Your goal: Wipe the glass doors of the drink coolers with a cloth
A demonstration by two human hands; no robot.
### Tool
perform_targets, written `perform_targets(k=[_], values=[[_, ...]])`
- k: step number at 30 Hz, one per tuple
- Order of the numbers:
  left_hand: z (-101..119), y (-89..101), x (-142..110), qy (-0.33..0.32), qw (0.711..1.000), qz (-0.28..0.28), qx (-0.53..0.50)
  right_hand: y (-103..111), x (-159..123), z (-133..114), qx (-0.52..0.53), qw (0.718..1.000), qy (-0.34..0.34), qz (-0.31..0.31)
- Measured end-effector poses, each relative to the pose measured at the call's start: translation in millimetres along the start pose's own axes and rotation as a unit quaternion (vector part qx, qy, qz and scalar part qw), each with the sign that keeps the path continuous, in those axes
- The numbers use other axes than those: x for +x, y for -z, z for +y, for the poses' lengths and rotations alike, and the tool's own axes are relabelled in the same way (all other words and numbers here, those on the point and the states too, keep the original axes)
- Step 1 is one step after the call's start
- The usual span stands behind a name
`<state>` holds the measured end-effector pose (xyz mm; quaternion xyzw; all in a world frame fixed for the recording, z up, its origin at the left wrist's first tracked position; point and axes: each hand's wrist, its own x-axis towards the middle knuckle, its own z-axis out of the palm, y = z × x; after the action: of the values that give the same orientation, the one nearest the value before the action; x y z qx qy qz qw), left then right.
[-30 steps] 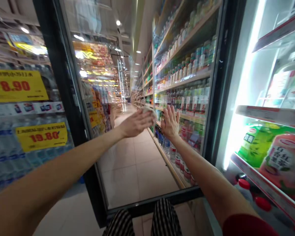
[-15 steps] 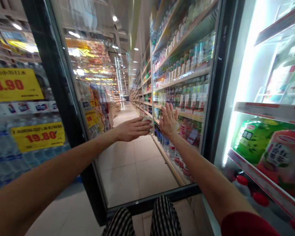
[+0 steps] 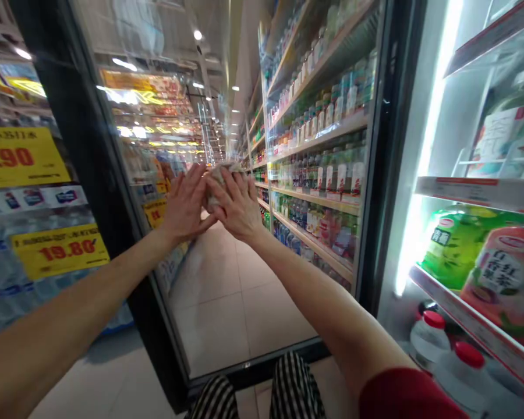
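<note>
A crumpled pale cloth (image 3: 222, 170) is pressed against the glass of an open refrigerator door (image 3: 213, 326). My right hand (image 3: 240, 210) lies over the cloth, its fingers bent around it and holding it to the pane. Just to the left, my left hand (image 3: 182, 203) rests flat on the glass with fingers stretched upward. Its thumb meets my right hand near the cloth's lower edge. Part of the cloth is hidden beneath my right fingers.
The door's dark frame (image 3: 146, 314) slants down at left. On the right is a lit refrigerator shelf (image 3: 484, 195), with a green pack (image 3: 456, 247), a pink pack (image 3: 502, 279) and red-capped bottles (image 3: 432, 337) below. Yellow price signs (image 3: 59, 250) hang before bottled water at left.
The cloth has gone from my left hand to under my right hand. Both hands have moved left and up on the glass and now lie side by side.
</note>
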<state>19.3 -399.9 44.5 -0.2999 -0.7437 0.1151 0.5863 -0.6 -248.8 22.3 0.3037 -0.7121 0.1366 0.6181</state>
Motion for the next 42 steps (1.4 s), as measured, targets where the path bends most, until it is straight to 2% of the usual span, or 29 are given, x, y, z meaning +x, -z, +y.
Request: perform_targets(k=[3,4,6,8,10,12,14,18,20,21,23,24,26,28,29,31,32,34,36,37,38,39,40,42], values=[[-11.5,8.9,-12.9,0.053,0.999,-0.003,0.012,-6.2,3.1,0.6,-0.028,0.999,0.026,0.011],[-13.0,9.4,-15.6,0.076,0.997,0.006,0.017,-5.1,1.1,10.9,-0.038,0.999,0.036,0.014],[-12.6,7.6,-19.3,0.115,0.993,0.018,0.032,3.0,-7.2,48.7,-0.062,0.997,0.031,0.029],[-9.2,3.9,-20.9,0.131,0.990,0.016,0.045,16.9,-18.6,102.1,-0.090,0.993,-0.031,0.069],[-4.9,0.5,-21.2,0.138,0.989,0.019,0.052,29.9,-28.3,151.6,-0.104,0.973,-0.138,0.150],[-1.6,-1.5,-20.7,0.146,0.988,0.028,0.053,34.5,-31.1,174.4,-0.106,0.944,-0.211,0.231],[-0.2,-2.1,-20.1,0.149,0.987,0.032,0.054,27.5,-25.4,159.6,-0.117,0.939,-0.223,0.233],[-2.1,-2.3,-20.5,0.142,0.987,0.027,0.062,1.9,-2.8,78.2,-0.131,0.981,-0.122,0.078],[-3.9,-3.3,-21.2,0.139,0.987,0.026,0.071,2.9,-0.8,66.3,-0.113,0.991,-0.068,0.031],[-4.7,-3.9,-21.6,0.138,0.987,0.028,0.077,9.1,-4.4,74.5,-0.106,0.992,-0.072,0.019],[-5.5,-5.2,-22.2,0.135,0.986,0.034,0.090,29.9,-17.9,113.7,-0.103,0.985,-0.141,0.013],[-5.5,-5.5,-22.2,0.134,0.986,0.036,0.095,42.1,-25.7,139.0,-0.110,0.966,-0.233,0.032],[-5.0,-5.7,-21.6,0.133,0.985,0.035,0.104,62.3,-37.0,182.9,-0.121,0.924,-0.350,0.091],[-4.1,-5.5,-20.6,0.131,0.985,0.035,0.110,69.1,-39.0,198.9,-0.123,0.892,-0.412,0.136],[-3.9,-5.5,-20.1,0.132,0.984,0.038,0.113,66.3,-36.6,193.3,-0.120,0.891,-0.413,0.142],[-3.8,-5.3,-19.8,0.134,0.983,0.044,0.118,51.5,-27.8,160.6,-0.114,0.923,-0.348,0.121],[-3.9,-5.2,-19.9,0.136,0.983,0.046,0.118,42.1,-22.8,139.0,-0.110,0.947,-0.286,0.097],[-4.3,-4.8,-20.4,0.137,0.983,0.046,0.116,26.6,-15.5,102.0,-0.098,0.987,-0.121,0.036],[-4.0,-4.1,-20.8,0.141,0.983,0.039,0.109,22.3,-14.7,90.5,-0.089,0.995,0.026,-0.023],[-3.6,-3.7,-20.8,0.144,0.983,0.035,0.106,25.0,-16.7,96.7,-0.089,0.994,0.056,-0.037],[-3.0,-3.3,-20.6,0.148,0.983,0.033,0.104,30.1,-19.7,109.5,-0.094,0.994,0.041,-0.033],[-2.3,-3.0,-20.3,0.151,0.983,0.032,0.101,36.3,-22.7,126.4,-0.103,0.994,-0.018,-0.007],[-1.5,-2.9,-19.9,0.153,0.983,0.032,0.098,42.5,-25.3,144.2,-0.113,0.987,-0.109,0.036],[0.1,-2.9,-19.1,0.154,0.983,0.036,0.093,50.0,-27.6,169.0,-0.119,0.938,-0.295,0.135]])
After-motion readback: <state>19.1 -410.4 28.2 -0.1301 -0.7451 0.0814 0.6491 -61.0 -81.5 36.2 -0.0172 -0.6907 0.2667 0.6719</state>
